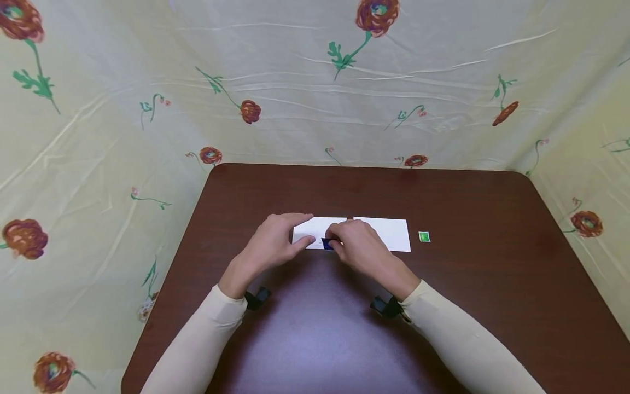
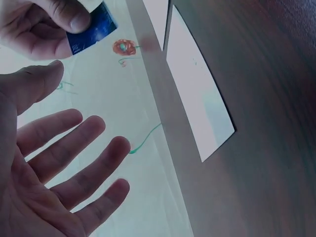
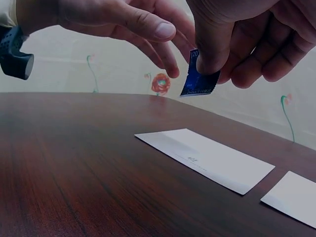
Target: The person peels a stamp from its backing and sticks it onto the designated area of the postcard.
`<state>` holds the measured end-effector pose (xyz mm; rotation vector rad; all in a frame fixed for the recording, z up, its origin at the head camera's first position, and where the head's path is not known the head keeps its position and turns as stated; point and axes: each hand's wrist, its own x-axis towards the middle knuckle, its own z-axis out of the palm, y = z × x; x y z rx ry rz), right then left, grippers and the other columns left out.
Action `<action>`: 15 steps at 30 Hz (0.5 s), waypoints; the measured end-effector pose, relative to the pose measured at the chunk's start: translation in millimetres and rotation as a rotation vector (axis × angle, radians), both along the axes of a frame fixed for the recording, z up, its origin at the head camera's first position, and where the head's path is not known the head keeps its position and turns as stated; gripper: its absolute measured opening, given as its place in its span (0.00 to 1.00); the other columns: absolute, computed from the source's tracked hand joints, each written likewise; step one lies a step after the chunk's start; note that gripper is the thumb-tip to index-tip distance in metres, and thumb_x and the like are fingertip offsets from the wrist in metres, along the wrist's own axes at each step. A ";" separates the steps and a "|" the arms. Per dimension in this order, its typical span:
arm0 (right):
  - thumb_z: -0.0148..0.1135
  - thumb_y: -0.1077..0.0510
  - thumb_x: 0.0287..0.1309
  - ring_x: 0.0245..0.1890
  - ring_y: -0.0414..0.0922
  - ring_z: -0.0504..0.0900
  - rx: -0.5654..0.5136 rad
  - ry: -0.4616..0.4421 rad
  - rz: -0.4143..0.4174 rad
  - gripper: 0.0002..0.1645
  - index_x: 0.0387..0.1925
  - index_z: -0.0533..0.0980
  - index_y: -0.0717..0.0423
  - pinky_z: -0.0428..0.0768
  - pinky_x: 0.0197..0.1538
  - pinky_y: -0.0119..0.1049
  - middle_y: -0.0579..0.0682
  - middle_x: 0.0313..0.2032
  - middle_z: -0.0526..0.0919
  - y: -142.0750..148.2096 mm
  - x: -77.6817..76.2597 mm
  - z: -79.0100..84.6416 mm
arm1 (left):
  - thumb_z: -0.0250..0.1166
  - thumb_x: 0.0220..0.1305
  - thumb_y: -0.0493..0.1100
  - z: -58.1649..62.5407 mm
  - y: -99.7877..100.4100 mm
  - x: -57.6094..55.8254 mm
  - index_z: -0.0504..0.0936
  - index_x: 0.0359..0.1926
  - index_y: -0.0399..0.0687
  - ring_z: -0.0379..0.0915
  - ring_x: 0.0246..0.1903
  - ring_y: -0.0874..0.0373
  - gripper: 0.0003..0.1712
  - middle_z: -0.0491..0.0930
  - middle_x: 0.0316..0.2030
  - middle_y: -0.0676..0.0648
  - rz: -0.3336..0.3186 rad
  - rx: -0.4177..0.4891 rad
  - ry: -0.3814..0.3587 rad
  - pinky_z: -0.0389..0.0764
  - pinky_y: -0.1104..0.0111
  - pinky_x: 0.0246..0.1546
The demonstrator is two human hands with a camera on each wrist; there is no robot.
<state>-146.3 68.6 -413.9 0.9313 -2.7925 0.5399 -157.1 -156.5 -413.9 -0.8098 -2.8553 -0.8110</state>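
Note:
My right hand point(image 1: 361, 246) pinches a small dark blue postage stamp point(image 3: 197, 81) between thumb and fingers. The stamp has toothed edges and pale print along them, and is held up above the table. Beneath it lies the left one of two flat white paper rectangles point(image 1: 322, 225), which bears faint small print. My left hand point(image 1: 273, 238) is just to the left, fingers spread and relaxed, with nothing in it. In the left wrist view its palm and fingertips show near the stamp. The right hand partly covers the second white paper rectangle point(image 1: 391, 232).
A small green stamp with a pale border point(image 1: 424, 237) lies to the right of the white papers. The dark brown table point(image 1: 467, 306) has rounded far corners. A flower-patterned sheet point(image 1: 295, 65) hangs behind and beside it.

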 end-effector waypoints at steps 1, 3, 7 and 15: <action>0.72 0.59 0.56 0.25 0.38 0.78 -0.008 0.005 0.000 0.03 0.33 0.84 0.48 0.78 0.31 0.37 0.40 0.27 0.85 -0.2 -0.3 -0.5 | 0.72 0.60 0.53 -0.9 1.0 0.1 0.82 0.60 0.48 0.83 0.43 0.55 0.28 0.85 0.54 0.48 -0.001 0.002 0.002 0.81 0.63 0.41; 0.72 0.60 0.56 0.24 0.38 0.77 -0.022 0.013 -0.003 0.03 0.32 0.84 0.48 0.77 0.30 0.37 0.39 0.26 0.84 -0.8 -0.5 -0.7 | 0.73 0.59 0.51 -2.3 3.1 0.5 0.84 0.57 0.48 0.83 0.41 0.54 0.26 0.86 0.51 0.47 -0.011 0.017 -0.002 0.80 0.63 0.39; 0.72 0.60 0.55 0.24 0.37 0.77 -0.043 0.021 -0.014 0.04 0.32 0.85 0.48 0.77 0.30 0.38 0.39 0.26 0.85 -2.6 -0.7 -1.3 | 0.74 0.58 0.50 -6.2 8.5 2.1 0.86 0.54 0.49 0.85 0.43 0.52 0.23 0.87 0.48 0.48 -0.024 0.032 0.000 0.82 0.59 0.41; 0.71 0.59 0.56 0.26 0.36 0.79 -0.052 0.016 -0.022 0.04 0.34 0.86 0.48 0.78 0.32 0.38 0.38 0.28 0.87 -4.5 1.7 -2.4 | 0.71 0.62 0.47 -12.7 18.9 7.1 0.90 0.46 0.60 0.80 0.29 0.61 0.11 0.89 0.39 0.55 -0.022 0.035 -0.013 0.76 0.66 0.26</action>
